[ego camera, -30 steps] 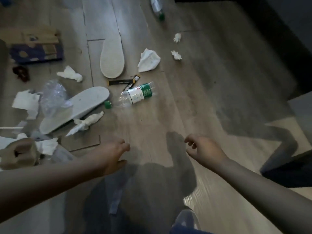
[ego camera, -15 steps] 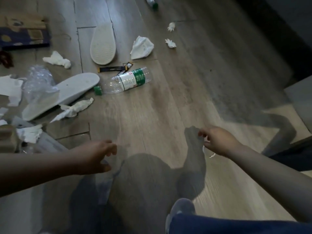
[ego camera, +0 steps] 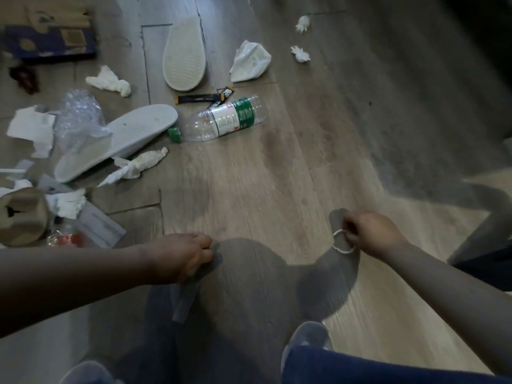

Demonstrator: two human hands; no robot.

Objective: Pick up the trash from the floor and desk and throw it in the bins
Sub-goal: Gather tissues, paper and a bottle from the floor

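Nearest to me, well on my side of the plastic bottle (ego camera: pixel 224 119), my left hand (ego camera: pixel 188 256) is curled down over the top end of a grey strip (ego camera: pixel 185 300); fingers and thumb close on it, though I cannot tell whether it is off the floor (ego camera: pixel 277 195). My right hand (ego camera: pixel 371 231), also well short of the bottle and to its right, pinches a thin white ring (ego camera: pixel 343 242) that hangs from my bent fingertips. The bottle lies on its side on the wooden boards, its green cap (ego camera: pixel 175 134) pointing left. Just left of the cap lies a white insole (ego camera: pixel 122 139), and a twisted tissue (ego camera: pixel 138 164) sits on the near side of the bottle's neck, beside that insole. Farther left of the bottle are a clear plastic bag (ego camera: pixel 79 117) and a torn white paper (ego camera: pixel 30 126). Touching the bottle's far side is a black sachet (ego camera: pixel 199 98). Beyond the bottle lie a second insole (ego camera: pixel 184 54) and a crumpled white sheet (ego camera: pixel 249 62), and beyond and to its right, two small tissue wads (ego camera: pixel 300 54). Far off to the bottle's upper left sits a blue cardboard box (ego camera: pixel 50 37).
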